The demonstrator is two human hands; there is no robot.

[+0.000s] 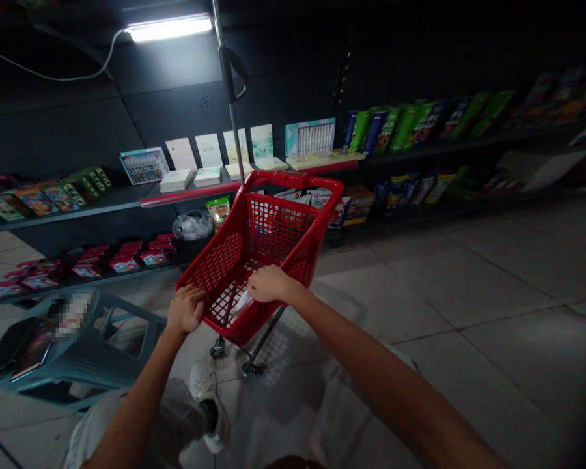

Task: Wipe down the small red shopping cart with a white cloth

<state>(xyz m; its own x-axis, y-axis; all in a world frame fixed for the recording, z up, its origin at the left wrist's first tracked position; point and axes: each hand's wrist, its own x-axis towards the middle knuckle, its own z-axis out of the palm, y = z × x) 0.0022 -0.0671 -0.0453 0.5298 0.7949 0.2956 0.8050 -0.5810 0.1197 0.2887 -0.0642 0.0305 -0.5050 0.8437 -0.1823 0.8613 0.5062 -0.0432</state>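
Observation:
A red plastic shopping cart [293, 212] with a lattice basket stands in front of me. At its near left corner, my left hand [188, 307] is closed over the basket's rim. Over the near right side reaches my right hand [271, 284], its fingers closed on a white cloth [243, 302], which looks thin and soft and may be a tissue. The cloth hangs inside the basket, close to its near wall. Part of it is hidden within my right fist.
A blue-grey plastic stool [97, 345] with a phone [33, 348] on it stands left. Behind the cart, a shelf [176, 197] carries books, pen sets and snack bags. A metal pole [230, 117] rises behind the cart. A lit tube [170, 28] hangs above.

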